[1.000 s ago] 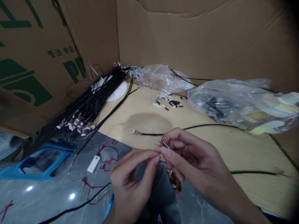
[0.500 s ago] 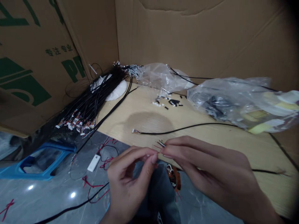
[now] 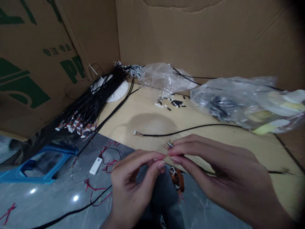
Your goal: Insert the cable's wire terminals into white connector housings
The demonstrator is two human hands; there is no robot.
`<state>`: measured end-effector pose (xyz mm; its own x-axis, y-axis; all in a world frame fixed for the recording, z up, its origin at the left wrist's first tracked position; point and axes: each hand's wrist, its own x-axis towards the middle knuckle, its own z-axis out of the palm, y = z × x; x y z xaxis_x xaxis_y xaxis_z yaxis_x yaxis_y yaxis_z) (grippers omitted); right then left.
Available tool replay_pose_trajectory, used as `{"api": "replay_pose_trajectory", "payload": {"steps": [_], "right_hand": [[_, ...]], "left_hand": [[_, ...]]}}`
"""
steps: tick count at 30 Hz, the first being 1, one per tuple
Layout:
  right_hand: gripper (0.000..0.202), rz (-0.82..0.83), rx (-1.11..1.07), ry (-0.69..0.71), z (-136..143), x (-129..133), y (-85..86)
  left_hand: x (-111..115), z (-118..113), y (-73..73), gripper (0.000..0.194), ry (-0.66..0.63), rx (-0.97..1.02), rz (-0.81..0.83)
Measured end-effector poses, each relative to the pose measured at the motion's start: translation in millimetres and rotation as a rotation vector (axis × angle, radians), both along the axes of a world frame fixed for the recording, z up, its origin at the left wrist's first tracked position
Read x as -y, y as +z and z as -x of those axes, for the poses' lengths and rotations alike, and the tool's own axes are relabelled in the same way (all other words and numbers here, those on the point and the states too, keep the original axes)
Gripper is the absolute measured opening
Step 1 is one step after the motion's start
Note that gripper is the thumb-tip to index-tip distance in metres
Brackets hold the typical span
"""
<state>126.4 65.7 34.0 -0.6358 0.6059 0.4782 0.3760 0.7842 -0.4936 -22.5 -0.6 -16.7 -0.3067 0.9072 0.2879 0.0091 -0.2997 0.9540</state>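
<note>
My left hand [image 3: 137,181] is closed in a pinch, thumb against forefinger, at the end of a thin orange wire [image 3: 168,156]. A whitish speck shows beside those fingertips, too small to make out. Close by on the right, my right hand [image 3: 216,165] pinches the cable the wire comes from. Several coloured wire ends [image 3: 168,145] fan out above its fingertips, and most of the gripped part is hidden by the fingers. Behind the hands, a black cable [image 3: 181,130] with a small white connector [image 3: 136,133] lies on the wooden board [image 3: 116,124].
A thick bundle of black cables [image 3: 100,92] lies at the left. Small black and white pieces [image 3: 176,103] are scattered near clear plastic bags [image 3: 226,98]. Cardboard walls [image 3: 202,38] stand behind. On the floor are a blue plastic frame [image 3: 45,178] and a white device [image 3: 96,166].
Both hands have shifted slightly right, the right hand also turning a little. The coloured wire ends now spread out more above its fingertips, and the orange wire shows more clearly between the hands.
</note>
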Motion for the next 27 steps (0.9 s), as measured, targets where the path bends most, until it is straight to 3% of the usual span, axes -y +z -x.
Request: {"api": "replay_pose_trajectory", "payload": {"steps": [11,15,21,27], "right_hand": [[0.021,-0.166,0.023,-0.042,-0.9,3.4,-3.8],[0.022,-0.174,0.008,-0.029,0.9,3.5,-3.7],[0.021,-0.012,-0.018,-0.009,2.5,4.8,0.2],[0.02,0.168,-0.101,-0.014,2.1,4.3,4.5]], "left_hand": [[4.2,1.9,3.9,0.023,0.119,0.205,-0.007],[2.3,-0.6,2.4,0.026,0.196,0.156,-0.067],[-3.6,-9.0,-4.0,0.035,0.238,0.015,-0.128],[-1.9,-9.8,-14.5,0.045,0.274,-0.166,-0.29]]}}
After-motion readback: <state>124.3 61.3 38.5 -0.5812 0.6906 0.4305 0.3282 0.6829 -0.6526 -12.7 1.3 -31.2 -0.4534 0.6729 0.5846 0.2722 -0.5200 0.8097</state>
